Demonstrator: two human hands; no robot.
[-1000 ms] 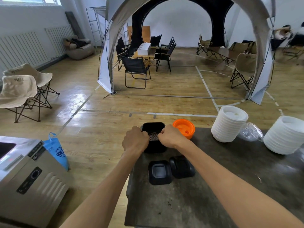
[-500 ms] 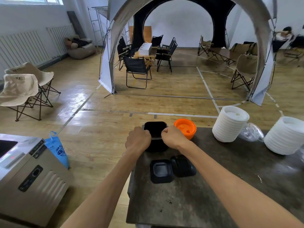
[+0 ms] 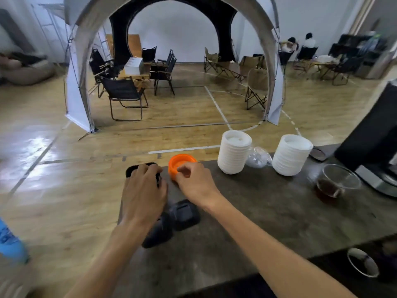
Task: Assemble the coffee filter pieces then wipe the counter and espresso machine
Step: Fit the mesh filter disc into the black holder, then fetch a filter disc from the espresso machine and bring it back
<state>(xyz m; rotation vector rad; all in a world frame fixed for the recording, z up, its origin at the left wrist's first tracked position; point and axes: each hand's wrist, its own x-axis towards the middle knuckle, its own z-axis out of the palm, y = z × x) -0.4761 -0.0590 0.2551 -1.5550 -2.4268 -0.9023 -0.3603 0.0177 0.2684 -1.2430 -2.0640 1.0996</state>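
Note:
A black square filter basket [image 3: 137, 167] stands at the counter's far left corner. My left hand [image 3: 144, 188] lies over it and grips it from above, hiding most of it. An orange round filter piece [image 3: 181, 161] stands just right of the basket. My right hand [image 3: 194, 182] has its curled fingertips at the near rim of that piece; motion blur hides whether they hold it. Two smaller black filter pieces [image 3: 185, 214] lie side by side on the counter [image 3: 268, 216], partly under my left forearm. The black espresso machine [image 3: 373, 134] stands at the far right.
Two stacks of white lids [image 3: 234, 154] [image 3: 291, 154] stand along the counter's far edge with a clear plastic lid [image 3: 257, 157] between them. A glass cup of dark coffee [image 3: 336, 181] stands before the machine. A round metal piece [image 3: 363, 262] lies at the near right. The counter's left edge drops to the floor.
My view has swung right, bringing the machine and the glass cup into sight. My right hand has left the black basket and moved right to the orange piece. My left hand now covers the basket.

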